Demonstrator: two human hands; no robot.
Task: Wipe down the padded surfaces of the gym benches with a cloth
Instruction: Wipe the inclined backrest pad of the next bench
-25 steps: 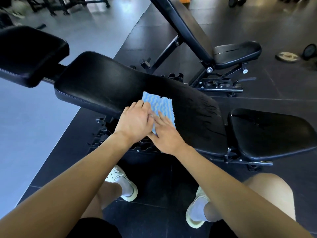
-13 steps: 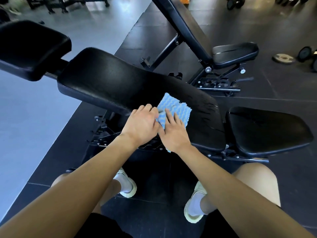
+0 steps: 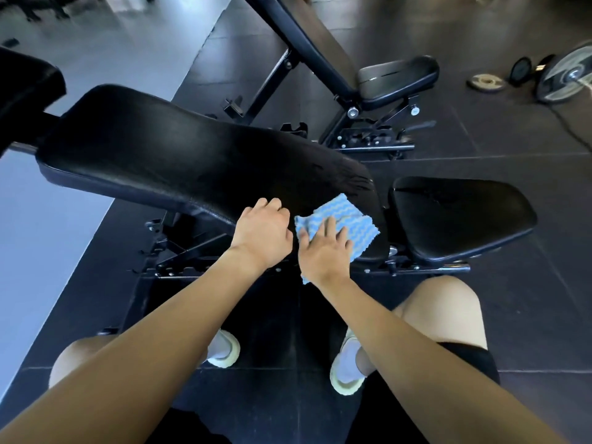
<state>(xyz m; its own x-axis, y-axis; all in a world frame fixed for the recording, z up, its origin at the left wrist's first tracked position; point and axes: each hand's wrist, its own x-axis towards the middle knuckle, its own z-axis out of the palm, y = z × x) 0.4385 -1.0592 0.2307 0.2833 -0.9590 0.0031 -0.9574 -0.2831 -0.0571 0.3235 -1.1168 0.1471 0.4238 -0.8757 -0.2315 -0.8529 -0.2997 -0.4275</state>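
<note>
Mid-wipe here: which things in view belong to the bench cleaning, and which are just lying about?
Job: blue cloth, under the right hand; left hand beside it; back pad; seat pad; second bench behind.
Lying about: weight plate; fan on the floor.
</note>
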